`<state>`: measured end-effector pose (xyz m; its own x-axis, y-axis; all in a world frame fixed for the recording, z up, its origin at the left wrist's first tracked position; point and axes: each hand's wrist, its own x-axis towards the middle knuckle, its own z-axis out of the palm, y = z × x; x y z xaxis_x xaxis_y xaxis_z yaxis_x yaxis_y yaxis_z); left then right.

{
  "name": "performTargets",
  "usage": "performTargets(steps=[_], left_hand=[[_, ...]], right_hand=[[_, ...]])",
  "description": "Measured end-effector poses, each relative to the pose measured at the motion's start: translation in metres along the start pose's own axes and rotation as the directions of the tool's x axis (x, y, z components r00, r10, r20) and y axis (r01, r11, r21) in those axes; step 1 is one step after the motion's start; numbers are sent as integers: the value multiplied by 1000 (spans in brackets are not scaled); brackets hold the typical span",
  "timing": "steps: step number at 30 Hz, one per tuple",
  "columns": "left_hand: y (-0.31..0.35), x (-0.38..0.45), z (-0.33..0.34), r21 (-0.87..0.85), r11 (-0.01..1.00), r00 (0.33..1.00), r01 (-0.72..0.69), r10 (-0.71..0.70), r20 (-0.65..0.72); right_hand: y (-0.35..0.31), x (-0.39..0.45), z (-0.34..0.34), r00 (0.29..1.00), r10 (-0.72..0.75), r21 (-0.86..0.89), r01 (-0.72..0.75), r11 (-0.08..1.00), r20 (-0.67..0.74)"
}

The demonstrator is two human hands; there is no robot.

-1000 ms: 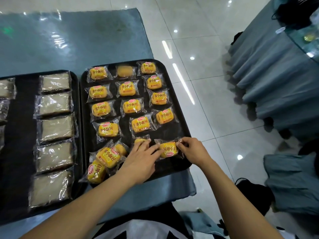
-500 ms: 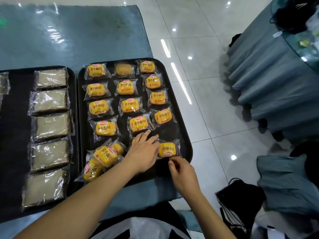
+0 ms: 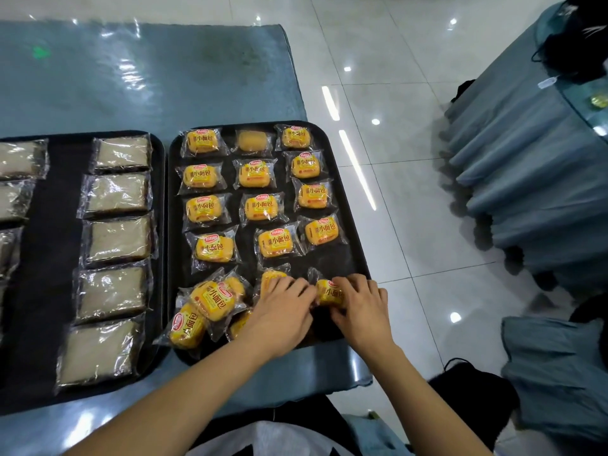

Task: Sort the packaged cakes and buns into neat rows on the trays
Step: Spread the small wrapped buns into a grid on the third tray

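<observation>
The right hand (image 3: 360,311) has its fingers (image 3: 348,284) curled over a yellow bun in a clear plastic wrapper with red and dark print (image 3: 329,292), thumb tucked under its near edge, so the bun is pinched at the near right corner of the black rectangular tray on the right (image 3: 353,232). The left hand (image 3: 283,312) lies palm down just beside it, fingers (image 3: 297,286) together and fairly straight, their tips touching the left edge of that same wrapper; the hand also covers most of another wrapped yellow bun (image 3: 271,277), of which only the far end shows.

Left of the left hand, at the near left corner of this tray, a loose heap of wrapped yellow buns (image 3: 205,311) lies overlapping and tilted. Beyond the hands the rest of the tray holds wrapped yellow buns in three columns (image 3: 260,205), four deep, lying flat and apart; the far middle one shows its plain side, with no print.

Just beside this tray, to the left, a second black rectangular tray (image 3: 161,225) holds pale brown rectangular cakes in clear plastic wrappers (image 3: 115,241), five in a column from far to near, with parts of more cakes (image 3: 18,159) at the picture's left edge. Both trays rest on a glossy blue-grey worktop (image 3: 148,77). To the right lies a pale tiled floor (image 3: 411,209), and beyond it a table draped in blue-grey pleated cloth (image 3: 526,159).
</observation>
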<state>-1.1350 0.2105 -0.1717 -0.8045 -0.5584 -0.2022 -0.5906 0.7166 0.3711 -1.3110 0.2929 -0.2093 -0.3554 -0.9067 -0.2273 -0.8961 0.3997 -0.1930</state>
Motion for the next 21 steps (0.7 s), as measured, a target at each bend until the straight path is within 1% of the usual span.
performTargets(steps=[1,3,5,7,9,11,14,16,17,19,21], left_hand=[[-3,3,-1,31,999,1000,25,-25,11],[-7,10,-3,86,995,995,41,-49,91],[-7,14,-2,110,993,990,43,-57,129],[-7,13,-3,101,992,992,81,-90,87],[-11,3,-5,106,982,988,156,-157,4],[-20,-11,-6,122,962,969,242,-235,-71],[-34,-31,-2,118,938,945,324,-317,-80],[-42,-38,1,136,932,941,337,-332,-61],[-45,-41,3,146,932,943,333,-328,-58],[-47,-44,6,165,930,945,328,-321,-65],[-45,-44,7,172,928,944,330,-324,-65]], right_hand=[[1,5,-1,999,-34,-11,33,999,-20],[3,18,-4,994,-89,-61,86,994,-57],[2,35,-11,990,-130,-119,123,985,-59],[3,49,-16,990,-136,-154,128,980,-45],[2,55,-19,993,-111,-149,103,983,-42],[-2,51,-21,993,-95,-123,86,989,-64],[-14,31,-15,978,-91,10,94,996,-185],[-30,18,-11,968,-101,68,119,991,-229],[-39,13,-10,969,-119,75,139,987,-217],[-57,3,-4,985,-133,131,148,980,-114],[-71,-3,6,996,-82,246,75,966,18]])
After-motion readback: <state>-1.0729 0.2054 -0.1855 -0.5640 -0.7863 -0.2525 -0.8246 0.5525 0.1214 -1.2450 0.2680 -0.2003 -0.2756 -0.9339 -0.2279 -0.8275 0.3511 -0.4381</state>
